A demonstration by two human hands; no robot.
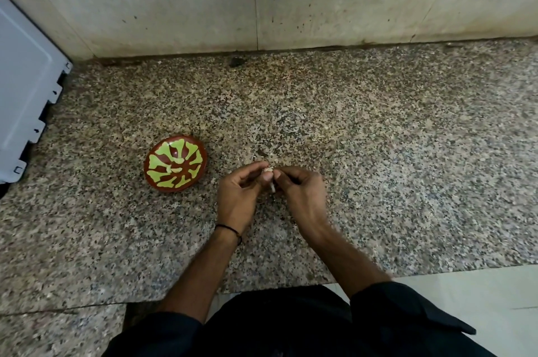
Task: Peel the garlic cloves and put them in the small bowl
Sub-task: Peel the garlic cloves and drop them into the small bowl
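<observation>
A person is standing at a speckled granite counter that is meeting a stained, pale tiled wall, with a white appliance sitting at the far left and light floor showing at lower right. Both the left hand and right hand are pinching one clove between curled fingertips just above the counter, a strip of skin hanging below it. The bowl is resting to the left of the hands, holding pale peeled cloves.
</observation>
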